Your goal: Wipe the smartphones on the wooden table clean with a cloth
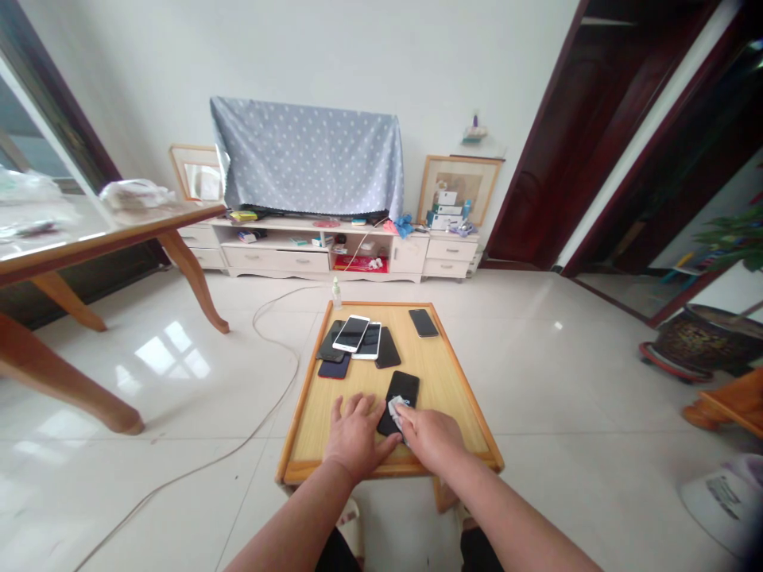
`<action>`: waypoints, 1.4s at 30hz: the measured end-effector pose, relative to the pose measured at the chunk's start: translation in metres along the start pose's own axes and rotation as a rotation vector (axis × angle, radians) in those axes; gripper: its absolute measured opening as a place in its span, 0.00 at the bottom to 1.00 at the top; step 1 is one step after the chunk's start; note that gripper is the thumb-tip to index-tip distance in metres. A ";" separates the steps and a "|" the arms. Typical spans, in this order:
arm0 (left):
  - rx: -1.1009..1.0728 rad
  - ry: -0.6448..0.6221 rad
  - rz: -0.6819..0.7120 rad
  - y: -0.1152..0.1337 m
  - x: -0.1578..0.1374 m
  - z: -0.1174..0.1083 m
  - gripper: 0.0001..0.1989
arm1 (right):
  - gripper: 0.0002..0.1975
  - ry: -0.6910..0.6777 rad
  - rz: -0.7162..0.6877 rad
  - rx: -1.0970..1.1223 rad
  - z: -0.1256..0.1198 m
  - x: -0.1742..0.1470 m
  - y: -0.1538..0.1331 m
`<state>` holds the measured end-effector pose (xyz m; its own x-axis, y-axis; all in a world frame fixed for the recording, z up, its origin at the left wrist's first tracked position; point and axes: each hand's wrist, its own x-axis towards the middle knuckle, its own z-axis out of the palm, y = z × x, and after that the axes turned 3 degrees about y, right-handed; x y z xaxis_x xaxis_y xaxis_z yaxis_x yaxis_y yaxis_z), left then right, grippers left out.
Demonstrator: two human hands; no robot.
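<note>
A: Where is the phone being handled?
B: The black phone lies face up on the near part of the small wooden table, between the person's two hands, with pale lettering partly visible on its screen.

A: How does the right hand stand?
B: The right hand pinches a crumpled white cloth in its fingers and presses it onto the screen.

A: And the left?
B: The left hand lies palm down with its fingers spread, its thumb reaching across the near end of the phone. The two hands are close together; whether they touch, one cannot tell.

A: What sits farther up the tabletop?
B: A cluster of phones on the left. A white phone lies on top, overlapping a second white phone and a dark phone. A blue phone with a red edge pokes out at the near side, and a slim black phone lies at the right of the group.

A: Anything apart from that cluster?
B: A lone dark phone rests near the far right corner, and a small clear bottle stands upright by the far left one.
</note>
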<state>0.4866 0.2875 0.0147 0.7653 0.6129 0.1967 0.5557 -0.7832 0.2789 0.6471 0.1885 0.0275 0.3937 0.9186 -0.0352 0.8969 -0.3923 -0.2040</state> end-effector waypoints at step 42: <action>-0.020 -0.030 -0.034 0.005 0.000 -0.007 0.28 | 0.23 -0.028 -0.013 0.026 0.000 0.004 -0.016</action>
<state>0.4872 0.2841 0.0224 0.7557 0.6355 0.1583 0.5752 -0.7595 0.3038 0.6346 0.1980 0.0307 0.3761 0.9246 -0.0602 0.8962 -0.3795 -0.2297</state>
